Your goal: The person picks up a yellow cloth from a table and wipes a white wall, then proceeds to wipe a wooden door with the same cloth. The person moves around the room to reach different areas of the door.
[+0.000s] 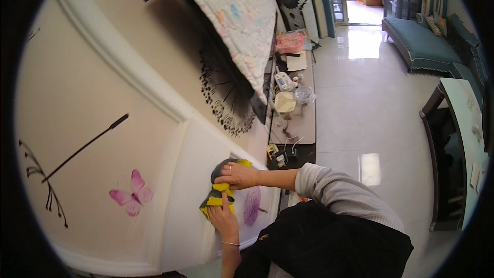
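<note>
A grey and yellow cloth (216, 194) lies bunched against a white wall panel (191, 175). My right hand (241, 175), with a ring on one finger, presses on the upper part of the cloth, fingers curled over its grey side. Just below it, my left hand (225, 221) grips the lower part, where a yellow edge folds over the grey. A thin bracelet circles my left wrist. I cannot tell whether this is one cloth or two. Beside my hands, a purple flower picture (252, 207) shows on the panel.
A low cabinet (309, 116) with a pale tub, a clear bowl and cables runs along the wall. Above it hangs a screen under a patterned cover (231, 15). A pink butterfly (132, 194) decorates the wall. To the right stand a glossy-topped table (458, 103) and a teal sofa (419, 41).
</note>
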{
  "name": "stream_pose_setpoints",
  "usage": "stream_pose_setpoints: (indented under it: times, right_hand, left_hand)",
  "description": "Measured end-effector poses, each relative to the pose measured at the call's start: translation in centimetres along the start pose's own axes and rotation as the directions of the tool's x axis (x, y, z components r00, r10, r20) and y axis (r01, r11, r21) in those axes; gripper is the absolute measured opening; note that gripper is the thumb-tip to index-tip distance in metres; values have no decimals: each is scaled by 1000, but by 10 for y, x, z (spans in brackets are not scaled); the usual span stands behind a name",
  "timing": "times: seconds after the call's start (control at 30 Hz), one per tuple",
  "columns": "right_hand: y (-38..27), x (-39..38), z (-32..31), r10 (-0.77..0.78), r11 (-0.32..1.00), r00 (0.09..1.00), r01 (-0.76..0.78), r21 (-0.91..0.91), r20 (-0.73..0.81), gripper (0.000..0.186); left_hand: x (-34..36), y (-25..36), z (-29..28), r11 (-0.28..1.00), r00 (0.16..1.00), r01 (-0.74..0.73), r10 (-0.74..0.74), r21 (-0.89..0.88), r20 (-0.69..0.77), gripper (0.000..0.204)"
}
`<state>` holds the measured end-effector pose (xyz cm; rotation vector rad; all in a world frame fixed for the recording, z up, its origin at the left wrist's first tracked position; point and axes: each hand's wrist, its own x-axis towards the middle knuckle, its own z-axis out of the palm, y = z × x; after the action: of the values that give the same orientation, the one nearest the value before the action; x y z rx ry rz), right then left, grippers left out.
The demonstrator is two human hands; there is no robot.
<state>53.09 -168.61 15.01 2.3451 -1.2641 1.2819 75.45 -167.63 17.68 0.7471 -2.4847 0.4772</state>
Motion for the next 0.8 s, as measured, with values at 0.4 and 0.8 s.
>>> stream_pose_setpoints:
  times: [0.4,0.8]
  right_hand:
    - [110,-37,-4,636,509,763,-523,683,111,49]
    - [11,-59,83,796,597,530,-608,523,-292,51]
  left_hand:
    - [152,47,76,977,981,-148,165,-153,102,49]
    - [67,19,44,946,989,-64,102,-317,105,47]
